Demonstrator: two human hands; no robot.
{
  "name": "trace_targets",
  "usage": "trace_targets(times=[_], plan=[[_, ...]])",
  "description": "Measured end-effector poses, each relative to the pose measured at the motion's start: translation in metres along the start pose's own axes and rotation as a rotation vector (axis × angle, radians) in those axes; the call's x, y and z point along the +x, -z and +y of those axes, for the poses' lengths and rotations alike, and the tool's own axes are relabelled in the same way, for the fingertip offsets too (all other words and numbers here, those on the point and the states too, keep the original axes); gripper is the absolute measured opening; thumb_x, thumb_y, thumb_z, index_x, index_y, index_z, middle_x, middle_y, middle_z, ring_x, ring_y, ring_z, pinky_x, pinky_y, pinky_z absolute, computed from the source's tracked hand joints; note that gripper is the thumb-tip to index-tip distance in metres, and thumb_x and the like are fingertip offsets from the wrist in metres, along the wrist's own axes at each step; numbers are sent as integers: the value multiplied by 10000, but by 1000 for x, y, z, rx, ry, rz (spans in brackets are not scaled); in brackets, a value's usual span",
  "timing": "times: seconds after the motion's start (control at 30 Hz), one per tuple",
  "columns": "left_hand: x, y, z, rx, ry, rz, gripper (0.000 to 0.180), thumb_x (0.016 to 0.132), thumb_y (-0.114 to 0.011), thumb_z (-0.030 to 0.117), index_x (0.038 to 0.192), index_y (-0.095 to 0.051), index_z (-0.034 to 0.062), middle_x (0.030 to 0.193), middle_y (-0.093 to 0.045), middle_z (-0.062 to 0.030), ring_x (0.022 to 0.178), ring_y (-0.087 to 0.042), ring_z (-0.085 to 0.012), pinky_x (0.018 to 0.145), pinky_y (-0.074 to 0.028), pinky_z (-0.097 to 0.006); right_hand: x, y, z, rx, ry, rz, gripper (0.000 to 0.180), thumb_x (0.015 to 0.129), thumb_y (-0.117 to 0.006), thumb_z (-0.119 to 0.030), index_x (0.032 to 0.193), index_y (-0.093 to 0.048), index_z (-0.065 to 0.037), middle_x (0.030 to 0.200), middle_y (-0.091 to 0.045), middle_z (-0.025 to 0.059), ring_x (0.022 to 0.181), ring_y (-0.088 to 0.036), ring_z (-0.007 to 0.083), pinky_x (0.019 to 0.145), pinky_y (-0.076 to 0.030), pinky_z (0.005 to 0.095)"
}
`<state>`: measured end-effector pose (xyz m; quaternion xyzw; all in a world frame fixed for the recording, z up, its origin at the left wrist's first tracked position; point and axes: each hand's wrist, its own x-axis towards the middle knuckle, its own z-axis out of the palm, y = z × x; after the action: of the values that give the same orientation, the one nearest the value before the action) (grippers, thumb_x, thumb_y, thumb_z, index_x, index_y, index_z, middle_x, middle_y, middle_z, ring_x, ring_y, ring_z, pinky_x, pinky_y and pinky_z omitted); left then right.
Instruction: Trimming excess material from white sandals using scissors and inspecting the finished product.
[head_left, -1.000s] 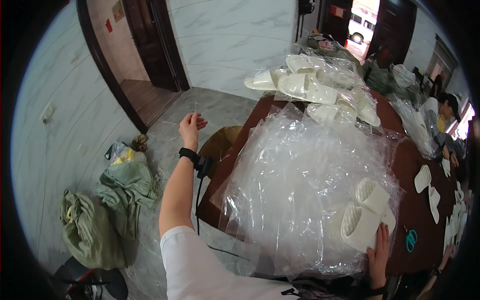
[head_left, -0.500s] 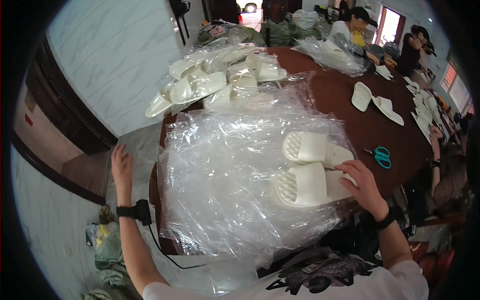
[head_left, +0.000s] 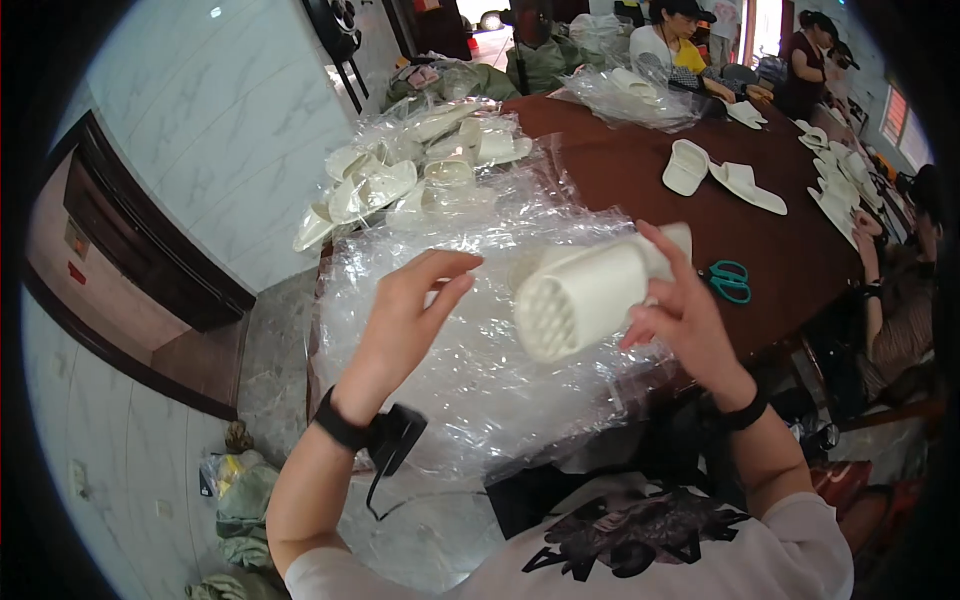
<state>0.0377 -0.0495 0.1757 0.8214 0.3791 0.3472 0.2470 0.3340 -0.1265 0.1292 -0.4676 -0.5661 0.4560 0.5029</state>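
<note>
My right hand (head_left: 683, 318) grips a pair of white slippers (head_left: 590, 292), stacked sole to sole and lifted above the table, ribbed ends toward me. My left hand (head_left: 405, 322) reaches toward them with its fingers pinching a thin clear plastic bag (head_left: 470, 300) beside the slippers. Under both hands lies a thick pile of clear plastic bags (head_left: 480, 370) covering the near end of the dark brown table (head_left: 770, 250).
Bagged white slippers (head_left: 400, 175) are heaped at the table's far left. Loose white slippers (head_left: 715, 175) and teal scissors (head_left: 730, 280) lie on the bare wood to the right. Other people (head_left: 680, 40) work at the far end and right side.
My left hand came in from far out at the left to the bags by the slippers. My right hand lifted the slipper pair off the pile and turned it end-on.
</note>
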Motion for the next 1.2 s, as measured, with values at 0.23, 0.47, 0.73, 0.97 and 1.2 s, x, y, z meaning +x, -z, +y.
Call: trace_targets(times=[0.23,0.47,0.73,0.97,1.2], plan=[[47,-109,-103,219,60,-32,414,962,-641,272,1292,-590,27,1252,-631,-165,1111,-633,-297,922,-514,-368,-4,93,-12,-643,191,-203,397,911,-657,-330,1180,-593,-44,963,-614,90,846,-600,190,755,-492,317],[35,-149,-139,-92,125,118,552,941,-657,328,1351,-519,-16,1286,-589,-229,1223,-524,-379,1024,-427,-425,26,104,-14,-1268,329,-672,408,835,-681,-475,1059,-662,-136,947,-619,92,943,-583,293,777,-487,407],[36,-145,-134,-330,291,80,444,996,-579,243,1385,-517,39,1289,-616,-152,1175,-579,-233,1008,-446,-355,95,90,10,-1376,435,-942,411,803,-725,-414,1106,-647,-148,1026,-594,73,998,-553,277,793,-487,396],[36,-149,-160,-373,170,20,393,1009,-534,203,1359,-522,23,1226,-639,-175,1128,-619,-284,973,-472,-368,127,66,45,-1087,497,-742,379,812,-726,-367,1123,-650,-163,1060,-555,61,1053,-513,265,833,-478,384],[32,-140,-145,-395,219,15,409,1026,-507,183,1393,-469,8,1255,-654,-159,1181,-607,-259,1012,-445,-343,135,156,20,-913,234,-273,376,839,-740,-339,1090,-654,-72,1034,-609,99,978,-597,248,846,-481,367]])
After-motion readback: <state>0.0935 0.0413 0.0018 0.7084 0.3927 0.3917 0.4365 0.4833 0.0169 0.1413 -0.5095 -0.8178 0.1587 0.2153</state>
